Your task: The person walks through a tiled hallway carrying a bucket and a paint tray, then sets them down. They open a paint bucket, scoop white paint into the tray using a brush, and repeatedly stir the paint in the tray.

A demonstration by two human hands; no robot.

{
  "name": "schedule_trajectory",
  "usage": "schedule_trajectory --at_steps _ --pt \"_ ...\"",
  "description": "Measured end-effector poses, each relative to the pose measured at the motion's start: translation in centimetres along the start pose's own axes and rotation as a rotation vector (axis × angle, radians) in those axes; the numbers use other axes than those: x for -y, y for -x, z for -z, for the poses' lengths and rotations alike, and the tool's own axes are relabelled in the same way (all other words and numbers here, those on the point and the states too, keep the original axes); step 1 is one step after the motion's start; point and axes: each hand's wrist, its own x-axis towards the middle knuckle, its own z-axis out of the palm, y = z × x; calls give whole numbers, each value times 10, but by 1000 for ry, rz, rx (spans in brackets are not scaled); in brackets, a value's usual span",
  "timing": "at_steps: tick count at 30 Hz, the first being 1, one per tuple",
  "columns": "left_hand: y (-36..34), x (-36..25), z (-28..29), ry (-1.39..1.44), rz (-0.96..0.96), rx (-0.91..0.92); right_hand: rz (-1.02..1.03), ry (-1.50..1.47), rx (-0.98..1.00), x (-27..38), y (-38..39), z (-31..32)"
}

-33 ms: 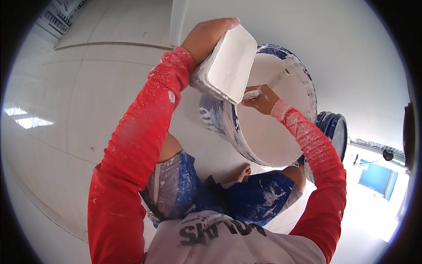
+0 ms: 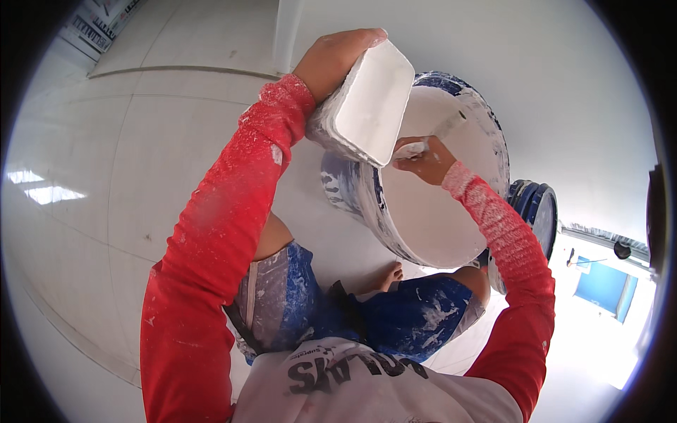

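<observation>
My left hand [image 2: 340,62] grips a white rectangular tub [image 2: 375,106] by its far side, its outside caked with white paste. The tub is tilted, its opening facing right, over the left rim of a big round bucket [image 2: 381,211]. My right hand [image 2: 429,161] is closed around a narrow tool [image 2: 448,125] smeared with white, above the bucket's mouth beside the tub's lower corner. A dark tip shows at the tool's far end; its other end is partly hidden by my fingers, so its kind is unclear. Whitish material fills the view inside the bucket.
Stacked blue-rimmed buckets [image 2: 541,211] stand right of the big bucket, near a pale wall [image 2: 564,106]. Glossy tiled floor [image 2: 84,155] spreads on the left. My bent knees in blue shorts [image 2: 416,310] are close below the bucket. A bright opening [image 2: 606,289] shows at right.
My right hand has shifted slightly right, away from the tub's corner, with the tool. The tub in my left hand has barely moved.
</observation>
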Motion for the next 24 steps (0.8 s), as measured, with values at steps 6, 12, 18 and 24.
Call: schedule_trajectory --at_steps 6,12,18,24 --pt "1 -3 2 -42 -74 -10 238 -137 -410 46 89 59" --pt "1 1 2 -144 -182 -25 154 -451 -707 47 121 58" --pt "0 -1 3 130 19 -18 223 -694 -799 43 114 63" --pt "3 -6 1 238 42 -57 386 -903 -895 81 103 60"
